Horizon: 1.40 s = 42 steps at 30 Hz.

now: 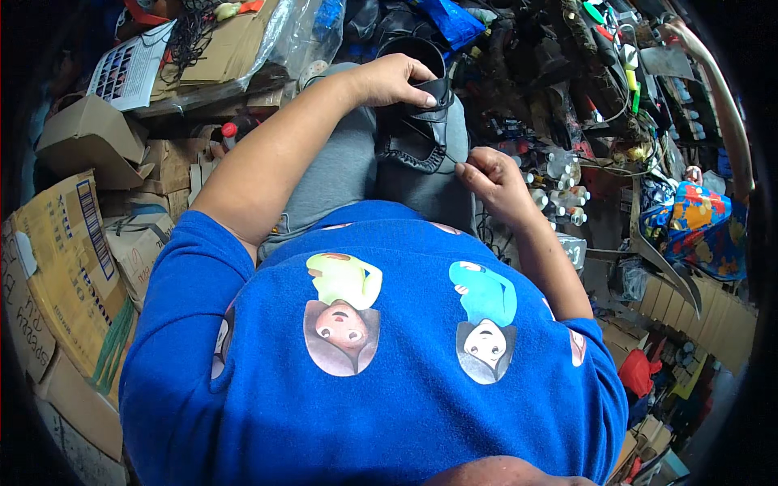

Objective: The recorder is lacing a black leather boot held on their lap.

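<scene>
A black leather shoe (415, 130) rests on my grey-trousered lap, its gathered, stitched toe end nearest my body. My left hand (397, 81) grips the shoe's upper from the left, thumb pressed on a strap-like piece across it. To the right of the toe, my right hand (493, 180) is closed in a pinch. A thin dark thread (451, 159) runs from the shoe's toe edge to its fingertips. The far opening of the shoe shows beyond my left hand, while most of its sole is hidden.
Cardboard boxes (93, 134) crowd the left side, near a red-capped bottle (230, 130). Small clear bottles (567, 197) stand to the right of my knees. Further right are a curved blade (668, 271) and a colourful cloth bundle (701, 211). Tools and scraps lie ahead.
</scene>
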Available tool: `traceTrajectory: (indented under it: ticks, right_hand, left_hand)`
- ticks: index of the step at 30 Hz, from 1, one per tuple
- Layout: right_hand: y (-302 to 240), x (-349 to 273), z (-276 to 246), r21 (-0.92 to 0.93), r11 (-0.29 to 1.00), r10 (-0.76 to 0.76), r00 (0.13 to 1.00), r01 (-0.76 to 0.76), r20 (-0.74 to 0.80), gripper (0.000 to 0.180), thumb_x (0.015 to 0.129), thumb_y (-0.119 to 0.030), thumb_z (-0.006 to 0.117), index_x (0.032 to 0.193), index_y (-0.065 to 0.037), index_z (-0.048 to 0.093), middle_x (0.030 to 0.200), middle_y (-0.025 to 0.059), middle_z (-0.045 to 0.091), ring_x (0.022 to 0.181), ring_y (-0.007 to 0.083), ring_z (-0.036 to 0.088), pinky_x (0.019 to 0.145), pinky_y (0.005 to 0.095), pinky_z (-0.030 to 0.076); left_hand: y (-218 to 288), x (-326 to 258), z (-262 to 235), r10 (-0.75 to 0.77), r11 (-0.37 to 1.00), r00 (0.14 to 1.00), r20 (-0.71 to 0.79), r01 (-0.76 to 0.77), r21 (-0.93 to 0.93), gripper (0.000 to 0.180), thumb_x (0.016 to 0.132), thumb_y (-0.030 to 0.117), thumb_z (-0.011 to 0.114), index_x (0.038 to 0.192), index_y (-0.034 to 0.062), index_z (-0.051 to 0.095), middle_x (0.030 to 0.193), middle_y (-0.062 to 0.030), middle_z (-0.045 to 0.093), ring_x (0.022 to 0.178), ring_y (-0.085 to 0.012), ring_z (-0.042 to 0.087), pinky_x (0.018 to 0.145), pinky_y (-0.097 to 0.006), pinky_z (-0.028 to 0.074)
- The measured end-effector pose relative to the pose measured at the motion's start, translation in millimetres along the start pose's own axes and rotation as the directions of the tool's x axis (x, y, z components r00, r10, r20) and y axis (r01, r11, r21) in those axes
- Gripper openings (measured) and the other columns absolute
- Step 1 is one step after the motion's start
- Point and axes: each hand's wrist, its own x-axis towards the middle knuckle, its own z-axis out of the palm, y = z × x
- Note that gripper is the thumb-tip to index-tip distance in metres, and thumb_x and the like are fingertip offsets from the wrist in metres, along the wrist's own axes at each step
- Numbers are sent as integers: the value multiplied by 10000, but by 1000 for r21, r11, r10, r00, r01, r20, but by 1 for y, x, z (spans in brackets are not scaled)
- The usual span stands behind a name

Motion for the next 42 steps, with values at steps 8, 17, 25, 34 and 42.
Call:
traceTrajectory:
  ticks: [8,17,25,34,42]
  right_hand:
    - [-9,-6,-12,-86,978,-199,972,190,-123,137,833,-136,638,824,-1,619,752,52,511,663,148,501,611,284,406]
    - [2,11,-3,-285,948,-167,984,141,-68,251,773,-50,631,999,-120,713,751,120,558,671,240,586,604,331,465]
    - [-5,12,-2,-340,931,-154,987,129,-49,256,762,-69,618,995,-116,713,755,122,559,669,253,586,611,346,468]
    - [-24,15,1,-523,846,-144,989,102,-39,230,762,-82,617,966,-115,721,744,128,576,683,273,600,664,352,489]
    - [9,38,-17,-293,953,-73,997,76,22,307,766,5,581,1010,-132,709,796,77,545,755,219,580,741,295,472]
  left_hand:
    - [17,-13,-5,-76,991,991,113,87,-98,400,770,162,730,1111,-13,614,1019,-32,609,921,-124,575,873,-261,434]
    - [19,-15,-1,175,870,982,68,-186,457,486,637,37,778,1076,-4,574,1062,-77,532,984,-183,564,821,-299,486]
    - [24,-20,7,-12,991,997,72,2,131,258,680,34,755,905,2,633,831,-8,590,860,-116,583,780,-280,478]
    - [15,-12,7,92,982,990,107,-108,153,250,732,73,713,976,28,689,893,-46,603,854,-165,619,825,-286,465]
    - [22,4,5,-14,984,985,169,-17,179,308,701,50,720,1002,1,676,958,-82,665,911,-183,627,850,-297,476]
